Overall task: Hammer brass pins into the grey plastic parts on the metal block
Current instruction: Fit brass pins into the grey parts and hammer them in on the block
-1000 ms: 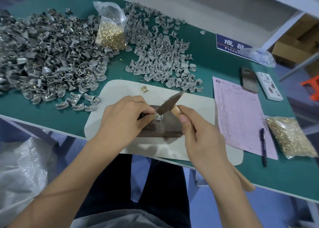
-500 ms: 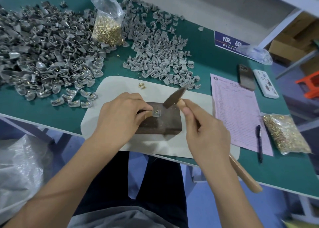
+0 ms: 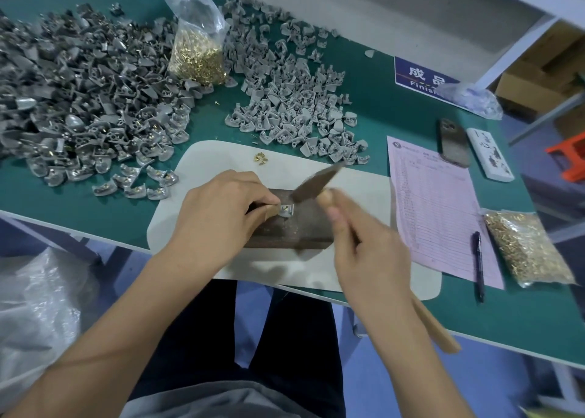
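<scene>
At frame centre the left hand (image 3: 218, 215) pinches a grey part (image 3: 286, 210) on the dark block (image 3: 292, 227) — a brass pin shows in the part. The right hand (image 3: 364, 246) has its grip closed round a hammer (image 3: 316, 181), whose blurred head hangs just above the part. The block sits on a pale mat (image 3: 205, 158) on the green bench (image 3: 79, 208). Heaps of parts (image 3: 95, 94) lie upper left — a bag of pins (image 3: 198, 50) stands among them.

To your right on the green table (image 3: 364, 79) lies a pink form (image 3: 437, 208) with a dark pen (image 3: 478, 264) resting along its right edge. Beyond the form sit a phone (image 3: 452, 141) and a white remote-like device (image 3: 489, 154), side by side. A blue sign (image 3: 421, 76) lies farther back, a crumpled clear bag (image 3: 471, 98) overlapping it.
</scene>
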Demonstrator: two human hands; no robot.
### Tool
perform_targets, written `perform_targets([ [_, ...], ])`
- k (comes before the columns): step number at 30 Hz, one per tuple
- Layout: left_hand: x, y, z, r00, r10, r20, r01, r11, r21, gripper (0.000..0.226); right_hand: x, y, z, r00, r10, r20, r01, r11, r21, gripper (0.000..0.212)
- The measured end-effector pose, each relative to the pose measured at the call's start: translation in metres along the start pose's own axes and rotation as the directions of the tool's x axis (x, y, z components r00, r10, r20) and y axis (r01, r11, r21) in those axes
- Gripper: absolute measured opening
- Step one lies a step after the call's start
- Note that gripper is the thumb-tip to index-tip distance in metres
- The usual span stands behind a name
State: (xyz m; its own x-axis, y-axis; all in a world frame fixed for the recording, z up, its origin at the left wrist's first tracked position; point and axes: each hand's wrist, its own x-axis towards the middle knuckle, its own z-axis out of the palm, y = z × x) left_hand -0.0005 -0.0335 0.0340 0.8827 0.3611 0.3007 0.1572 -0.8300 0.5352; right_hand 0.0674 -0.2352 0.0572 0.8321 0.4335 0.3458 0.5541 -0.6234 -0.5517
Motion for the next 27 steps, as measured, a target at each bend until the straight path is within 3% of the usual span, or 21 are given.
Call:
perform_targets([
  [2, 0.0, 0.0, -0.002, 1.0, -0.001, 0.001, 0.001, 1.0, 0.009, 0.005, -0.001, 0.003, 0.001, 0.997, -0.004, 0.08, 0.008, 0.998, -0.057, 0.029],
  [4, 0.001, 0.0, -0.003, 1.0, 0.007, 0.017, -0.007, 1.0, 0.006, 0.006, -0.001, 0.01, -0.005, 1.0, 0.018, 0.001, -0.018, 0.999, -0.038, 0.029],
  [7, 0.003, 0.0, -0.003, 1.0, 0.013, 0.024, -0.013, 1.0, 0.003, 0.006, -0.002, 0.012, -0.006, 0.987, 0.08, -0.142, -0.062, 0.991, 0.122, 0.035],
  [12, 0.003, -0.001, -0.005, 1.0, 0.008, 0.026, -0.008, 1.0, 0.0, 0.006, -0.006, 0.003, 0.005, 0.997, -0.024, 0.069, 0.024, 1.0, 0.0, 0.03],
  [14, 0.003, -0.002, -0.005, 0.999, 0.008, 0.038, -0.008, 1.0, -0.016, 0.007, 0.0, 0.006, -0.001, 0.998, -0.062, -0.015, 0.06, 0.995, -0.08, 0.03],
  [17, 0.004, -0.002, -0.005, 0.999, 0.002, 0.043, 0.0, 1.0, -0.027, 0.007, 0.002, 0.003, -0.004, 0.988, -0.05, -0.144, 0.055, 0.998, 0.032, 0.034],
  [21, 0.002, -0.001, -0.005, 0.999, 0.012, 0.033, -0.012, 1.0, -0.01, 0.007, -0.002, 0.003, 0.004, 0.997, -0.029, 0.078, 0.035, 0.996, -0.081, 0.03],
  [23, 0.002, -0.002, -0.005, 0.999, 0.016, 0.03, -0.016, 1.0, -0.003, 0.008, 0.001, 0.007, -0.002, 0.999, -0.045, 0.017, 0.047, 0.986, -0.158, 0.028],
  [25, 0.003, -0.002, -0.005, 0.999, 0.017, 0.032, -0.018, 1.0, 0.003, 0.008, 0.002, 0.006, -0.003, 0.996, -0.032, -0.078, 0.026, 0.997, -0.079, 0.03],
  [27, 0.004, -0.002, -0.004, 0.999, 0.014, 0.038, -0.015, 1.0, 0.007, 0.008, 0.0, 0.004, -0.001, 0.998, -0.028, -0.054, 0.028, 1.0, 0.005, 0.031],
])
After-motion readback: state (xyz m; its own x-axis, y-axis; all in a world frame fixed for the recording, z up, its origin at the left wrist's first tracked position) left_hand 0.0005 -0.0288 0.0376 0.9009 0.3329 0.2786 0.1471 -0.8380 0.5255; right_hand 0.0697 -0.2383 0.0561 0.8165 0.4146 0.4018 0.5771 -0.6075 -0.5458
